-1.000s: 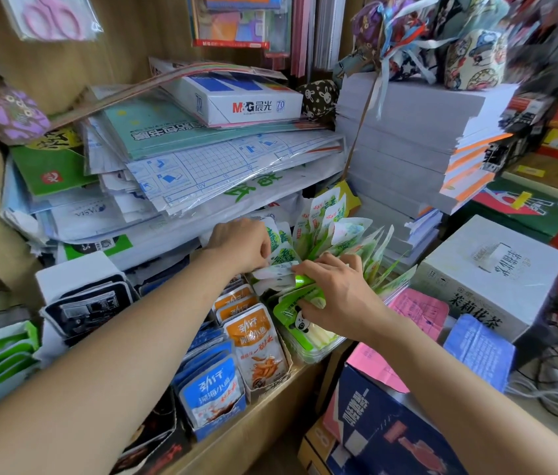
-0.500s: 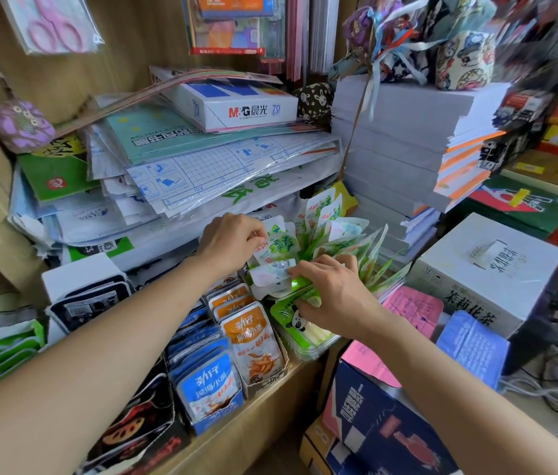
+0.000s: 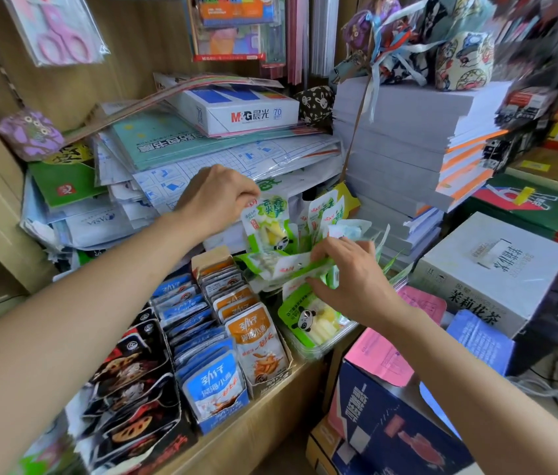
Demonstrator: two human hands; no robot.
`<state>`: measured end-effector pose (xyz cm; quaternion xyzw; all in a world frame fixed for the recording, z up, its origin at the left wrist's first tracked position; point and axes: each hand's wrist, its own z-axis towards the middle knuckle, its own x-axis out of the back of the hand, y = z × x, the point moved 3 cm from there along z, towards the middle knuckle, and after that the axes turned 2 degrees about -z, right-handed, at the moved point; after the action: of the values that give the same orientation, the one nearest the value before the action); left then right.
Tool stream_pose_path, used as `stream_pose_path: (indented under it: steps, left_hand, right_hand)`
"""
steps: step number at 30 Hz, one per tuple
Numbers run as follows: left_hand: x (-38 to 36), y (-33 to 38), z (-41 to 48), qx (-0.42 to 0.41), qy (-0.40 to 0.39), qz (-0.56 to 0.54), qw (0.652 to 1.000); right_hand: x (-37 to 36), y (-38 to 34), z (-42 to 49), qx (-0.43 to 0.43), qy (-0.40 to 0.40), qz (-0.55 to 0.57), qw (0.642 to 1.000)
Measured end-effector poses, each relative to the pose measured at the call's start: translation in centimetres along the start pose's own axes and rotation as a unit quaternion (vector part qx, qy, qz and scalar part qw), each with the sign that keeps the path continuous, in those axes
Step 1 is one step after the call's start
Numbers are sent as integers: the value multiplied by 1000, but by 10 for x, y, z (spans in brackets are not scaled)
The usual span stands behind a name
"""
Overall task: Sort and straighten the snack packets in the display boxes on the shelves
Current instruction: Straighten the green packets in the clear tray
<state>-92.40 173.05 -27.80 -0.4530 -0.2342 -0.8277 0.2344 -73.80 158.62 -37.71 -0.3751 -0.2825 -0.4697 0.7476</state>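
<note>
The left hand (image 3: 217, 197) is lifting one glossy green-and-white packet (image 3: 267, 224) higher than before, pinching its top edge. The right hand (image 3: 349, 275) is gripping crinkled flat packets (image 3: 291, 265) over the clear plastic box (image 3: 318, 347), right end of the wooden shelf (image 3: 270, 406).

Two hands are in view, a left hand (image 3: 217, 197) and a right hand (image 3: 346, 279). Four display boxes (image 3: 272, 380) stand in a row, one each of black packets (image 3: 130, 371), blue packets (image 3: 209, 375), orange packets (image 3: 257, 341) and green packets (image 3: 308, 320); the packets overlap too much to count. One green packet (image 3: 265, 221) is pinched up apart from its stack. There is one pair of pink scissors (image 3: 61, 39), one white paper box (image 3: 236, 108), one white carton (image 3: 490, 269) and one blue carton (image 3: 390, 423).
</note>
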Motion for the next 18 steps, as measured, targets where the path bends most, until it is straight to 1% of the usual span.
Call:
stream_pose_path:
  steps: [3,8,11,13,15,18]
  left_hand:
    - [-8,5,1,6,-69,16,998]
    - [-22,-2,2,67,-134,26,988]
    - [-31,-8,0,92,-176,13,980]
    - [-37,-14,-3,105,-197,-2,975]
    - [-38,-23,-5,136,-174,-49,974]
    - [-30,-30,-11,189,-101,-198,957]
  right_hand:
    - [3,2,6,-6,9,-20,1000]
    - [7,4,19,-11,9,-62,998]
    - [8,0,24,-16,1,-48,999]
    - [3,-2,27,-32,-26,-19,999]
    - [-4,-2,30,-50,-61,25,997]
    - [-13,-4,35,-55,-89,72,992]
